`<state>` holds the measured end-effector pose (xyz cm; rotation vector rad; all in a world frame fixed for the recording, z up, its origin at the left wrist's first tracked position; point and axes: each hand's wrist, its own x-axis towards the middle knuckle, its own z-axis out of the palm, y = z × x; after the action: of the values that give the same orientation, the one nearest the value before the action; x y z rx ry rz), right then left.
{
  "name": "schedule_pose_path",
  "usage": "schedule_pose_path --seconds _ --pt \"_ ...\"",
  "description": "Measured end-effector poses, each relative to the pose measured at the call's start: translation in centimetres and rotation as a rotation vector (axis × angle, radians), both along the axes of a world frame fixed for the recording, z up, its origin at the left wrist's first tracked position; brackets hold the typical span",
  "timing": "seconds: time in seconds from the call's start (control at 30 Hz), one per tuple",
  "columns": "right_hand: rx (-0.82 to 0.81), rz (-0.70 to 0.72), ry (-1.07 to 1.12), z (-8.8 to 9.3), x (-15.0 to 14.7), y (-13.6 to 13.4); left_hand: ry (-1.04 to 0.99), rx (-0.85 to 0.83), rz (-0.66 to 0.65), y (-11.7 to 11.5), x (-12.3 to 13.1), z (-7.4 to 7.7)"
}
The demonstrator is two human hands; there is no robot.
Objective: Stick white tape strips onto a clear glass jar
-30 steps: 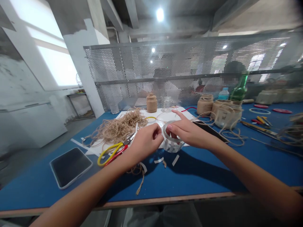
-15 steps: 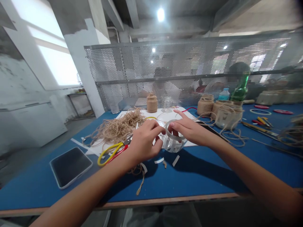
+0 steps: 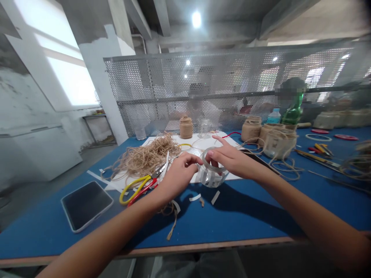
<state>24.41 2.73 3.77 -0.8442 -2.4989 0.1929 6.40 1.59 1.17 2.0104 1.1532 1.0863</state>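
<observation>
My right hand (image 3: 232,156) grips a clear glass jar (image 3: 213,179) by its mouth, fingers over the rim and partly inside. The jar tilts a little above the blue table. At its left side is my left hand (image 3: 184,170), thumb and forefinger pinched together close to the rim; whatever they hold, if anything, is hidden. A white strip (image 3: 166,165) curves up just behind my left hand. Scissors with yellow and red handles (image 3: 136,188) lie left of that hand, partly covered by my forearm. Small white paper scraps (image 3: 215,197) rest below the jar.
A loose heap of jute twine (image 3: 145,156) lies on white paper. Twine-wrapped jars (image 3: 251,129) stand at the back right, with a green bottle (image 3: 294,110) behind. A dark tablet (image 3: 87,204) lies at left. Perforated metal screening (image 3: 168,88) closes off the far side.
My left hand's fingers have drawn together into a pinch and the hand has tilted slightly. More of the white strip behind it shows. The right hand and jar have barely moved.
</observation>
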Motion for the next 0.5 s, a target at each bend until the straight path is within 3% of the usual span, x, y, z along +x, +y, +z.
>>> schedule_pose_path --seconds 0.23,0.37,0.5 --pt "0.035 -0.02 -0.019 0.09 -0.15 -0.3 -0.266 -0.315 -0.043 0.56 -0.1 -0.48" --pt "0.03 -0.018 -0.016 0.02 -0.15 -0.17 -0.238 -0.282 -0.059 0.78 -0.23 -0.4" --pt "0.041 -0.03 -0.023 0.04 -0.03 -0.12 -0.138 -0.184 0.011 0.65 -0.02 -0.35"
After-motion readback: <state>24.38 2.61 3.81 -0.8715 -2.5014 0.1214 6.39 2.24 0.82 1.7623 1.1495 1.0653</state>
